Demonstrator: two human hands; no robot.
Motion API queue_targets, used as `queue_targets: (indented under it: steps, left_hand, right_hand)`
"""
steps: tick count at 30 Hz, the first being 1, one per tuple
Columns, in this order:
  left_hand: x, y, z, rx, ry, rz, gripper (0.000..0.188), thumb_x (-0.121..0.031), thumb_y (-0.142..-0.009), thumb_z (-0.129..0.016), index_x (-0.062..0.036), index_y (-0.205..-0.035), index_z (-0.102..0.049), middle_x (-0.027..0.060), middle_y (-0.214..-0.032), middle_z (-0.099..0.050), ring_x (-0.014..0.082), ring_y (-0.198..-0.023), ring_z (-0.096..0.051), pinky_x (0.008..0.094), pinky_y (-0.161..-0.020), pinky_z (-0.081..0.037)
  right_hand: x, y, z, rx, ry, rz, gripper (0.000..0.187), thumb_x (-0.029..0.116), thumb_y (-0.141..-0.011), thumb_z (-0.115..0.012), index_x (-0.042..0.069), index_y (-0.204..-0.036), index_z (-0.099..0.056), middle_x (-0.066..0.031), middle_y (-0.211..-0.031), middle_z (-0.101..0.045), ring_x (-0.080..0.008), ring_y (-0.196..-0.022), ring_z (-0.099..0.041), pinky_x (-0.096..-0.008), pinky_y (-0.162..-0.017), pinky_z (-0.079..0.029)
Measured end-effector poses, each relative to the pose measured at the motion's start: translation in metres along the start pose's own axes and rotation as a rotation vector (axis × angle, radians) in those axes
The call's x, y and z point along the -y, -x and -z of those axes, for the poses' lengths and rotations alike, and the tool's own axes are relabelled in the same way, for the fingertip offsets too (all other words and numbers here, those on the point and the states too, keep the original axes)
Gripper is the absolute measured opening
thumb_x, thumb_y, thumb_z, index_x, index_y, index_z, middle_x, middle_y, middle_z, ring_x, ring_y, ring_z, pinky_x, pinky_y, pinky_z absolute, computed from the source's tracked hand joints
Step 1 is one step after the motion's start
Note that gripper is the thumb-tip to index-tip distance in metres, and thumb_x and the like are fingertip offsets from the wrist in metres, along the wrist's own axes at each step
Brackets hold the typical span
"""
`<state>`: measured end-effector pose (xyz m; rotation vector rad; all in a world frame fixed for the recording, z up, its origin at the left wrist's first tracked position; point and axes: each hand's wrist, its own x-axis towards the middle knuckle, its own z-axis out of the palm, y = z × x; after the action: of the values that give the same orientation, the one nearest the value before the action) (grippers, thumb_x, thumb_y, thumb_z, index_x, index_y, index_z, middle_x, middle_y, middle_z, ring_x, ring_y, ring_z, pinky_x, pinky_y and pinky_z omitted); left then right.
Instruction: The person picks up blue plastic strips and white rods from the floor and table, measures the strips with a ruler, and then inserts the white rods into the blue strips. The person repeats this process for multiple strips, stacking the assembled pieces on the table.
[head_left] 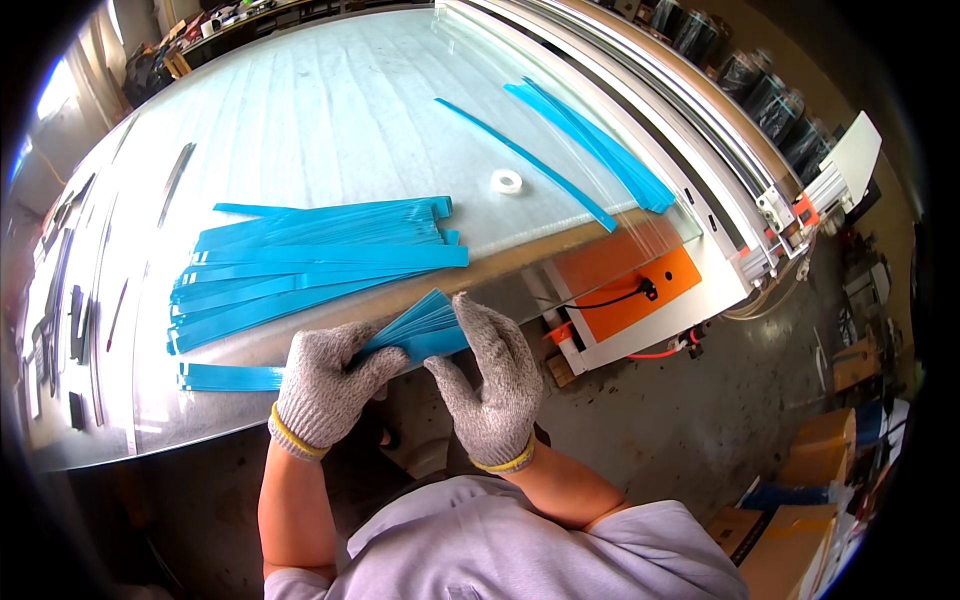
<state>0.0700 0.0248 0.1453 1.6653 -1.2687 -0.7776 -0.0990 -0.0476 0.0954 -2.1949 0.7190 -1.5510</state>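
Observation:
A fanned bundle of flat blue strips [432, 322] is held at the table's near edge, in front of my body. My left hand [330, 385], in a grey knit glove with a yellow cuff, is closed on the bundle's left part, thumb on top. My right hand [492, 385], gloved alike, has the bundle's right end between its thumb and raised fingers. Just beyond lies a loose pile of blue strips [310, 262] on the glass-like tabletop [330, 110]. Another blue strip end [230, 377] shows left of my left hand, partly hidden by it.
A white tape roll [507, 182], a single blue strip [525, 160] and another blue bundle [600, 150] lie farther right. White machine rails [640, 110] run along the right side, with an orange panel [630, 285] below. Dark thin strips [60, 290] lie at left; cardboard boxes [790, 530] stand lower right.

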Motion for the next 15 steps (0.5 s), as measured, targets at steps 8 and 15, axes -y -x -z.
queue_targets:
  steps: [8,15]
  left_hand:
    - [-0.0015,-0.0011,-0.0015,-0.007,-0.008,-0.006,0.026,-0.019,-0.094,-0.075,0.0035,-0.082,-0.070,0.0055,-0.060,-0.064,0.0096,-0.055,-0.060,0.0275,-0.053,-0.047]
    - [0.0023,-0.0037,0.0018,0.040,-0.117,0.014,0.032,-0.021,-0.094,-0.077,0.0055,-0.112,-0.074,0.0141,-0.072,-0.070,0.0146,-0.059,-0.068,0.0302,-0.057,-0.054]
  right_hand:
    - [-0.0016,0.0017,-0.0023,-0.003,0.017,-0.009,0.065,0.004,-0.080,-0.082,0.000,-0.142,-0.060,-0.0218,-0.126,-0.065,-0.0377,-0.109,-0.066,-0.0435,-0.094,-0.055]
    - [-0.0029,0.0021,-0.0029,0.004,0.042,-0.008,0.065,0.005,-0.082,-0.081,0.001,-0.143,-0.059,-0.0220,-0.131,-0.063,-0.0384,-0.115,-0.064,-0.0446,-0.098,-0.054]
